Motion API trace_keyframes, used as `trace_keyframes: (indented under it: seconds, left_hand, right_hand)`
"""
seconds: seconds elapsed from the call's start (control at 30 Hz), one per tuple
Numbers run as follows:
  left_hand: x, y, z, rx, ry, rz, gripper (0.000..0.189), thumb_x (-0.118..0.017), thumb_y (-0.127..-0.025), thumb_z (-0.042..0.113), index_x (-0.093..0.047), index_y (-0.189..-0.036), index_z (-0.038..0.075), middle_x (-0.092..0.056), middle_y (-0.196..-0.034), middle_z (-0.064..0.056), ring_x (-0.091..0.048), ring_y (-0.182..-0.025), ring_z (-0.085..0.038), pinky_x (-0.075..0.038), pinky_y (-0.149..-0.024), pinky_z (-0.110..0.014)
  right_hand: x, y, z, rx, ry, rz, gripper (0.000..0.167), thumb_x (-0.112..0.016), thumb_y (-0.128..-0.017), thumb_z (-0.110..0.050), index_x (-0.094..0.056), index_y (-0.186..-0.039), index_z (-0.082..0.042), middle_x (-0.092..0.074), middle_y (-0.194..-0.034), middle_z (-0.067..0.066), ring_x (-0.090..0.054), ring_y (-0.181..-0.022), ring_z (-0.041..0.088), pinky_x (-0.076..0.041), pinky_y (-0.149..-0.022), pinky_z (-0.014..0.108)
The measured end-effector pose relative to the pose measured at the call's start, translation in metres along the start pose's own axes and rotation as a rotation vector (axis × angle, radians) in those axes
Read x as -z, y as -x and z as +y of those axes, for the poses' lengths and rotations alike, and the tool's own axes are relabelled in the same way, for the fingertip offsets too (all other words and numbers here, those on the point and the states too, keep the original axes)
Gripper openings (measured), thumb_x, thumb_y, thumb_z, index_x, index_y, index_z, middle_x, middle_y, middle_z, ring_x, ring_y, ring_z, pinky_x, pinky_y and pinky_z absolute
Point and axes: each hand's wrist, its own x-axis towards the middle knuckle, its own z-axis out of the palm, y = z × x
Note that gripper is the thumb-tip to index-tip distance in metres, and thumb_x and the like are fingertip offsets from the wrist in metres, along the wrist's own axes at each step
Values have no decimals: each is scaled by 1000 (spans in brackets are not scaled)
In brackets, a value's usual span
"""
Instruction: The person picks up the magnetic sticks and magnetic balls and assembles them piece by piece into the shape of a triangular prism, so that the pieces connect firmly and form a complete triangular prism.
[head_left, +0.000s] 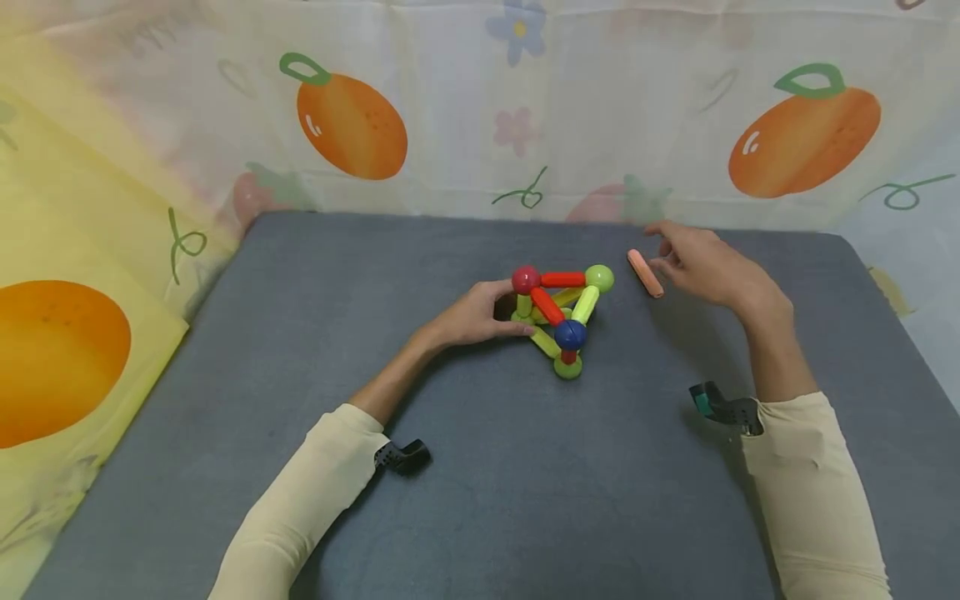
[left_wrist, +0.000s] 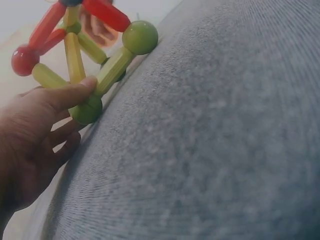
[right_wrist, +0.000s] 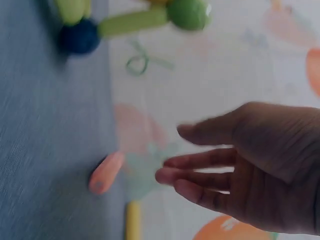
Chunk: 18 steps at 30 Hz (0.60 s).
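Note:
A frame of magnetic rods and balls (head_left: 548, 308) stands on the grey table, built from red and yellow-green rods. Its upper triangle joins a red ball (head_left: 526, 280), a light green ball (head_left: 599, 277) and a blue ball (head_left: 571, 335). My left hand (head_left: 474, 315) grips the frame at a lower corner, thumb and fingers around a green ball (left_wrist: 87, 110) and the rod ends there. Over to the right, my right hand (head_left: 705, 265) hovers with relaxed fingers and holds nothing. Just left of its fingers lies a salmon-pink rod (head_left: 646, 274), apart from them.
A yellow rod (right_wrist: 133, 221) shows at the bottom of the right wrist view. Behind the grey table (head_left: 480, 492) hangs a fruit-printed cloth (head_left: 450, 108); a yellow part of it (head_left: 67, 208) drapes along the left side.

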Motion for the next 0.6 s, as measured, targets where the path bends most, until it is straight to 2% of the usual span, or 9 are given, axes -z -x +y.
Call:
trace_keyframes:
  seconds: [0.07,0.1,0.17,0.27,0.37,0.43,0.5,0.6]
  left_hand:
    - [0,0,0,9,-10,3,39,-85,-90,23,-67,-122,10,-56,-85,-6,-49,-77,-16,-39,-71,-27]
    - [1,1,0,15,-11,6,39,-85,-89,23,-66,-121,10,-56,-84,-6,-49,-75,-16,-39,-70,-27]
    - [2,1,1,31,-7,19,40,-85,-89,23,-66,-120,9,-55,-81,-6,-48,-73,-16,-39,-68,-27]
    - [4,3,2,61,-3,59,42,-85,-88,23,-65,-122,8,-56,-79,-5,-49,-70,-15,-40,-66,-27]
    - [3,3,3,91,-21,128,44,-84,-88,23,-65,-124,7,-57,-79,-5,-50,-70,-16,-41,-65,-27]
    - [-1,2,4,111,-48,193,44,-85,-88,23,-64,-123,6,-59,-81,-7,-52,-72,-17,-42,-66,-28]
    - [-5,1,5,145,-78,257,43,-84,-88,23,-63,-121,5,-60,-84,-9,-54,-75,-19,-43,-68,-29]
    - [-12,0,9,189,-112,324,45,-83,-88,24,-60,-121,5,-63,-95,-9,-58,-84,-21,-49,-76,-32]
  right_hand:
    - [-5,-2,13,-15,18,0,46,-55,-105,-3,-43,-148,9,-64,-118,31,-66,-101,40,-52,-82,53]
    - [-8,-5,18,-8,17,-14,47,-56,-105,-2,-44,-148,10,-64,-114,31,-65,-96,39,-51,-79,52]
    - [-16,-10,26,22,42,-47,45,-61,-104,-5,-49,-144,12,-65,-112,30,-64,-96,39,-50,-81,51]
    - [-28,-17,29,60,81,-59,34,-67,-101,-6,-63,-129,12,-65,-107,28,-62,-95,37,-50,-83,52]
    - [-35,-19,32,62,116,-26,14,-69,-97,1,-72,-107,10,-65,-105,28,-63,-95,38,-52,-86,54]
    - [-36,-19,34,58,109,-2,7,-65,-93,9,-69,-99,10,-65,-99,26,-63,-89,36,-53,-82,52]
    - [-36,-18,36,46,88,-3,8,-62,-91,12,-64,-97,9,-64,-94,24,-61,-83,33,-52,-76,49]
    - [-29,-14,32,23,46,-37,15,-64,-90,10,-60,-105,9,-64,-93,22,-60,-82,30,-53,-76,47]
